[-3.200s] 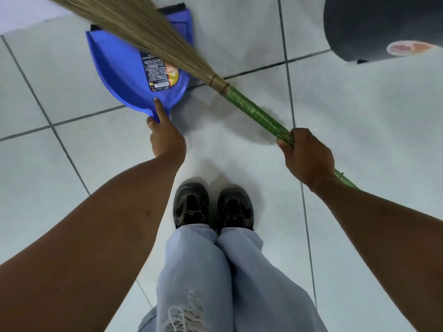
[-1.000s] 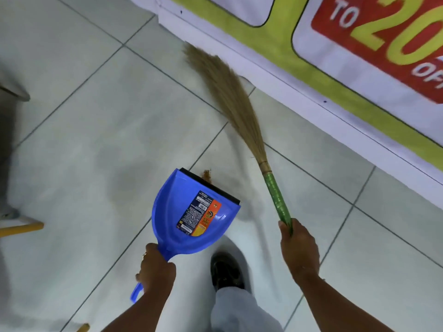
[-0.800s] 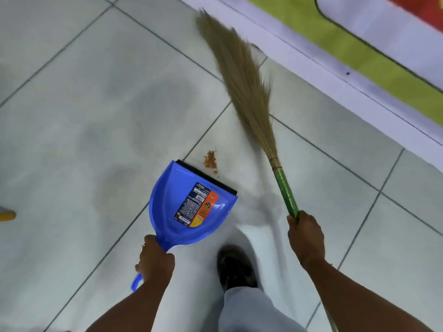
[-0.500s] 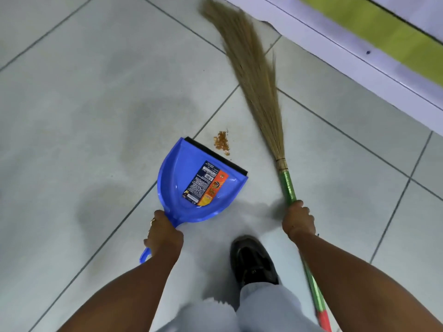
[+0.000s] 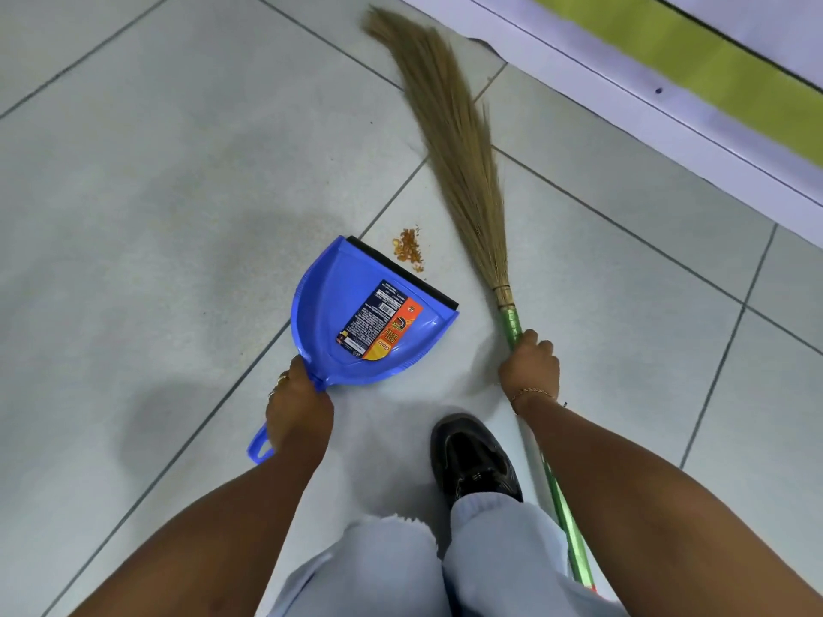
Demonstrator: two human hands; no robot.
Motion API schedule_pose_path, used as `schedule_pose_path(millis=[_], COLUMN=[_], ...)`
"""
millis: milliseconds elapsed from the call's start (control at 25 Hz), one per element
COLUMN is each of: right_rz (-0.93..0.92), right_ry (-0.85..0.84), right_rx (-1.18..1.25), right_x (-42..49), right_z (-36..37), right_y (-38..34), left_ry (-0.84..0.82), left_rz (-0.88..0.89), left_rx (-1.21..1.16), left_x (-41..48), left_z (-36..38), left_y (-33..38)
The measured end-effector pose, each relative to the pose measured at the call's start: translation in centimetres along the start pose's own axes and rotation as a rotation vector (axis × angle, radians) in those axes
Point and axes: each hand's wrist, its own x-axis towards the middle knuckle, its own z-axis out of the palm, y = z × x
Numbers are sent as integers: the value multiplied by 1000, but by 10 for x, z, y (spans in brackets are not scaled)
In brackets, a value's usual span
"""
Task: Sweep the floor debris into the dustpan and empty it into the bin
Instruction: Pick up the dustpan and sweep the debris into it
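A blue dustpan (image 5: 356,313) with a black rubber lip and an orange label lies low on the tiled floor, its mouth facing up and right. My left hand (image 5: 299,409) is shut on its handle. A small pile of orange-brown crumbs (image 5: 409,250) sits on the tile just beyond the lip. My right hand (image 5: 530,367) grips the green handle of a straw broom (image 5: 458,149), whose bristles stretch up and left, to the right of the crumbs. No bin is in view.
A white, green-striped banner edge (image 5: 668,104) runs diagonally across the top right. My black shoe (image 5: 472,456) and light trouser legs stand at the bottom centre. Grey floor tiles (image 5: 156,171) spread to the left.
Since the earliest frame I have moved away from the dark bin to a spot by the banner. In the last second the dustpan came down close to the crumbs and the broom swung beside them.
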Motion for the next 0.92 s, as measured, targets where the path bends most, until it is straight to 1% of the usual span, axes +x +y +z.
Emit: schedule_pose_path(millis=[120,200,280,360,560,760,840,920], right_rz=[58,16,51,103,49,3,-3,15], right_ry=[67,84,86,57,-9,-45,-17,11], right_rx=[162,131,104,64,-9,-68,-44,-15], right_x=[-6,-9,-12,-16,-39,-73,-80,-81], right_z=[-11,-17,-23,-27,-19,-11,-13,-19], right_y=[10,22,35,49,67,78,86,92], left_ry=[40,40,34,28,8,16,13,26], left_rz=[25,16,9,12,27,8,13,12], left_rx=[93,145,170,179,228,185,187,127], left_x=[-2,-4,-5,-5,10,16,18,19], left_z=[1,1,-1,-2,-5,-2,0,-2], left_y=[-6,-8,-9,-8,4,12,10,6])
